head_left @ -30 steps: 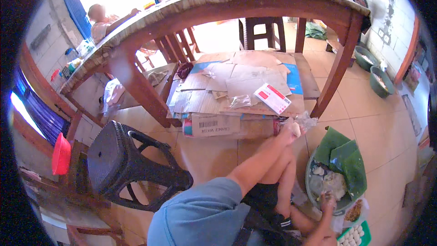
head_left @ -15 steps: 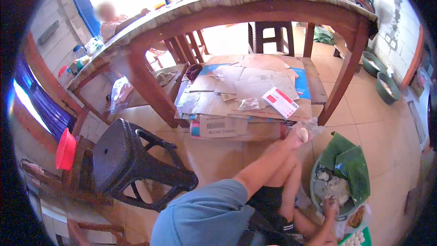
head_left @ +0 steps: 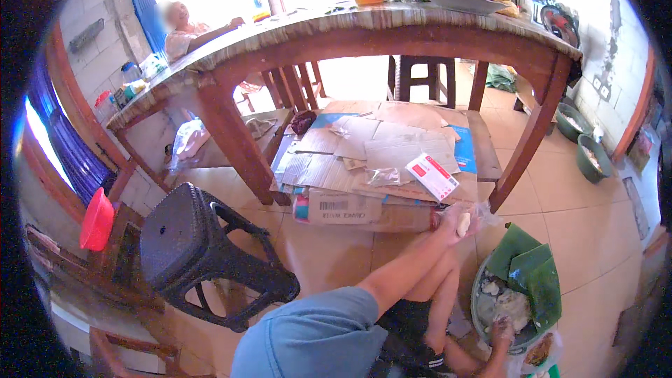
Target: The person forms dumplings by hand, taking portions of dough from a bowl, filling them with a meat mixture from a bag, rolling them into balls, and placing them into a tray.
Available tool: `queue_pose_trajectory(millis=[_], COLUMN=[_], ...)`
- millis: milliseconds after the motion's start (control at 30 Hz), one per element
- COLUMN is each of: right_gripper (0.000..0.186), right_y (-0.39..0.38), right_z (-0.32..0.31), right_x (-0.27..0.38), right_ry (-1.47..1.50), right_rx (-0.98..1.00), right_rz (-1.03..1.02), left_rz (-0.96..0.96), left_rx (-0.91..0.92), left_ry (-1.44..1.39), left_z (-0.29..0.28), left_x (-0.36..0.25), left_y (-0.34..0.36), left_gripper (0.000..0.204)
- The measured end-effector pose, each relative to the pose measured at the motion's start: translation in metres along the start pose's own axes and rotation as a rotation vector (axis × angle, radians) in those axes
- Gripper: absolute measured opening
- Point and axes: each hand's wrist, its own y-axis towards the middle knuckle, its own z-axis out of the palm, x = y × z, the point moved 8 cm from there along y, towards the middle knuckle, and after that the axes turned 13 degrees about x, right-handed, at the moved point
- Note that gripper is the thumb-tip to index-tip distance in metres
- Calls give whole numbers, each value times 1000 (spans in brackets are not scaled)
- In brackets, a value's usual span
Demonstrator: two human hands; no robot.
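My left hand [head_left: 470, 224] is stretched out past my knee and holds a small piece of white dough [head_left: 463, 223]. Clear plastic [head_left: 492, 218] shows around its fingers. My right hand [head_left: 502, 332] reaches into a grey-green basin [head_left: 477, 313], its fingers on a larger mass of white dough [head_left: 513, 308]; they look bent against it, partly hidden. Smaller white lumps [head_left: 492, 287] lie beside that mass. Dark green banana leaves [head_left: 535, 273] lean over the basin's far and right side. Against its near rim sits a plastic bag with a brown crumbly filling [head_left: 539, 352].
A green tray [head_left: 553, 372] shows at the lower edge. Flattened cardboard [head_left: 392, 141] with a white-and-red box [head_left: 432, 176] lies ahead, under a wooden table [head_left: 392, 26]. A black stool [head_left: 183, 238] stands left, near a red bowl [head_left: 96, 219]. Another person [head_left: 187, 31] sits beyond the table.
The view has tilted up slightly, so more of the tabletop shows and less of the green tray. My left hand still holds its dough piece; my right hand stays at the dough in the basin.
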Motion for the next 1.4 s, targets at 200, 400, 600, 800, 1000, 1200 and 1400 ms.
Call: queue_pose_trajectory(millis=[200,400,600,800,1000,1200,1400], right_gripper=[24,29,47,38,38,35,52], right_y=[-1,-2,-6,6,4,-12,23], right_z=[7,7,19,36,49,34,-23], right_x=[5,1,-20,-23,-43,-59,14], right_ry=[85,-39,101,-260,-234,-161,67], right_rx=[-4,30,331,233,297,233,122], right_rz=[29,99,420,74,97,184,276], left_rz=[-85,40,57,119,-1,-55,-90], left_rx=[92,72,3,112,97,-19,464], left_ry=[-74,-88,-66,153,215,138,-96], left_z=[7,8,-13,4,28,47,113], left_x=[-6,-12,-11,-20,-13,7,35], left_y=[-12,-12,-3,-2,-8,-18,-1], left_gripper=[56,58,52,47,51,53,31])
